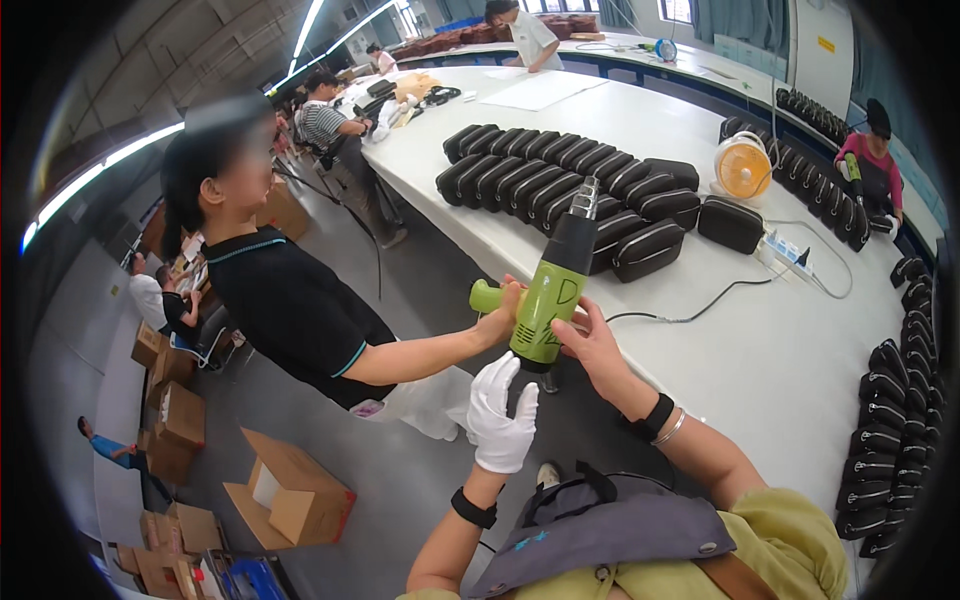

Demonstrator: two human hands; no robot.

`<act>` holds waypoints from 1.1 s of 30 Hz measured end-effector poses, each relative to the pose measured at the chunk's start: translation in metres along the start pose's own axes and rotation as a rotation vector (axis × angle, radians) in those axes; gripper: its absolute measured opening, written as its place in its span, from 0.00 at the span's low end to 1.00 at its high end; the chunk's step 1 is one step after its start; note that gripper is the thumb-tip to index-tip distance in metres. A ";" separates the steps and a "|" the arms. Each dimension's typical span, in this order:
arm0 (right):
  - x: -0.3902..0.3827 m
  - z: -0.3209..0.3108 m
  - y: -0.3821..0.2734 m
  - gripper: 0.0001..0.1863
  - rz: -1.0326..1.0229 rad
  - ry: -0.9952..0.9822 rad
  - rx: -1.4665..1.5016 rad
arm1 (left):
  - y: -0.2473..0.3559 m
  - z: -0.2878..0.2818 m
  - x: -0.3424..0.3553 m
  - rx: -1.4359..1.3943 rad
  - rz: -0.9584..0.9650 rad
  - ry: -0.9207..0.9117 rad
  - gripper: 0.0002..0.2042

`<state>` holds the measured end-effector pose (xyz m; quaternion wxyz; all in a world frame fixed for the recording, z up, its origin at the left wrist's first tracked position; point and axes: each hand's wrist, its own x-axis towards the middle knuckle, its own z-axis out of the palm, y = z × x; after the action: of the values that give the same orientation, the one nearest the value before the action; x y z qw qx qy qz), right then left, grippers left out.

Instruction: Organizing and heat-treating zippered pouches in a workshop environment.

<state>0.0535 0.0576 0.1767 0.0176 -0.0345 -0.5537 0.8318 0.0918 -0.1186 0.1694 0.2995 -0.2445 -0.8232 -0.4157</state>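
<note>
A green and black heat gun [552,300] with a metal nozzle is held up in front of me, nozzle pointing away. My bare right hand [598,352] grips its body from the right, thumb on the near side and fingers partly hidden behind. On the left, a co-worker's hand [500,318] is around the handle. My left hand [502,418], in a white glove, is just below the gun's rear end, fingers apart and nothing in it; whether the fingertips touch the gun I cannot tell.
Rows of black zippered pouches [540,180] stand on the white table [720,340], near an orange fan [742,168] and a power strip [788,252]. The co-worker [290,300] stands close at left. An open carton [290,495] sits on the floor.
</note>
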 end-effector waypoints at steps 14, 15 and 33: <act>0.039 -0.021 -0.017 0.32 -0.227 0.312 -0.011 | -0.039 0.021 0.101 -0.120 0.172 -0.045 0.25; 0.030 -0.026 -0.025 0.32 -0.234 0.332 -0.020 | -0.036 0.026 0.104 -0.142 0.177 -0.051 0.25; -0.144 -0.015 -0.081 0.46 -0.513 0.878 -0.407 | 0.076 0.064 0.110 -0.051 0.798 -0.411 0.26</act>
<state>0.1976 0.0932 0.2513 0.4424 -0.2452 -0.6346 0.5843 0.0459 -0.0078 0.2561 0.2607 -0.6277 -0.6963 -0.2307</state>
